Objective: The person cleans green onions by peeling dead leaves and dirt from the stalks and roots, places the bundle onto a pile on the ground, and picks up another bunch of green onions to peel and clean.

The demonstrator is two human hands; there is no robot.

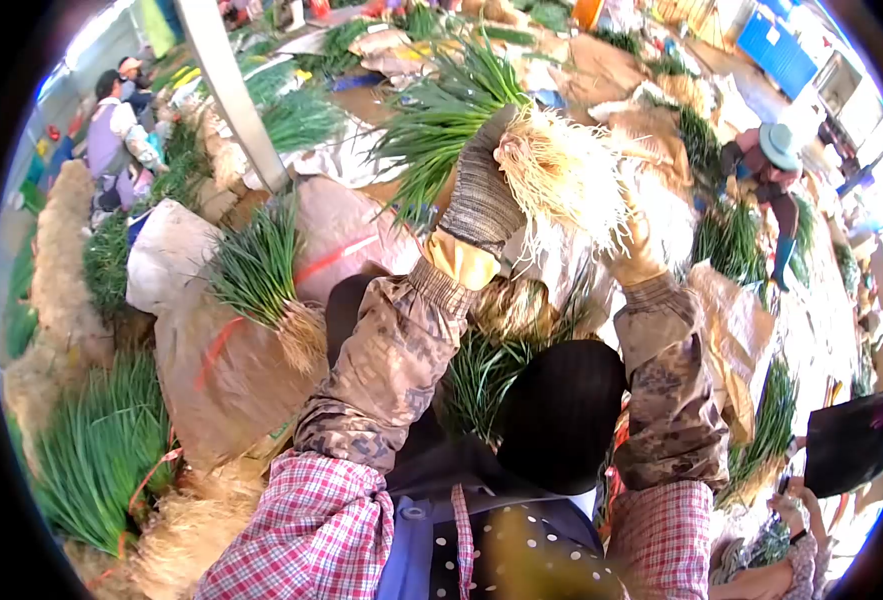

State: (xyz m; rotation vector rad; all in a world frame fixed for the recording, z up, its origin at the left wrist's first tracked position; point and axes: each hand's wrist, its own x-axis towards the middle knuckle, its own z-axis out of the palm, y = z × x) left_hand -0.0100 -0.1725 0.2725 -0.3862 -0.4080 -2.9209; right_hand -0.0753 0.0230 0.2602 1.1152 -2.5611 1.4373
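Head view: left hand (481, 185) clamped around the one held bunch (491, 90), leaves up-left of the grip, root end (566, 170) just right of it. Right hand (638, 245) is at the root fringe, right of and below the grip; glare there, can't tell if its fingers are closed on roots.

Progress, my read: this bunch is mid-handling, roots loose and shaggy, no tie visible. One separate bunch (266, 265) lies left of and below the grip, on the sheeting; can't confirm it's finished. Leafy stack (106, 440) far lower left has red ties.

Count: two hands, one bunch held, one lying separately. Other greens overlap, uncountable.
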